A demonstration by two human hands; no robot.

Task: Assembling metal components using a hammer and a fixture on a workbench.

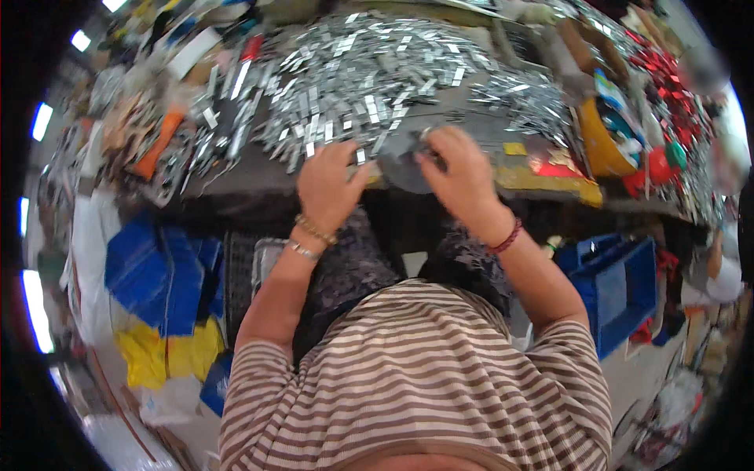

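Observation:
A big heap of small shiny silver metal strips [369,71] covers the worktable [259,180] in front of me. My left hand [330,184] rests at the table's near edge, its fingertips pinching one silver strip [361,157]. My right hand [455,169] is close beside it, fingers curled on a small dark grey piece [428,149]. A round grey pad [400,165] lies between the two hands. Motion blur hides the exact grip of the right fingers.
A blue plastic crate [620,290] stands on the floor at the right, blue and yellow bags [165,306] at the left. Red parts [667,71] are piled at the far right, an orange tool [161,141] and clutter at the left. A yellow container [601,145] stands right of the heap.

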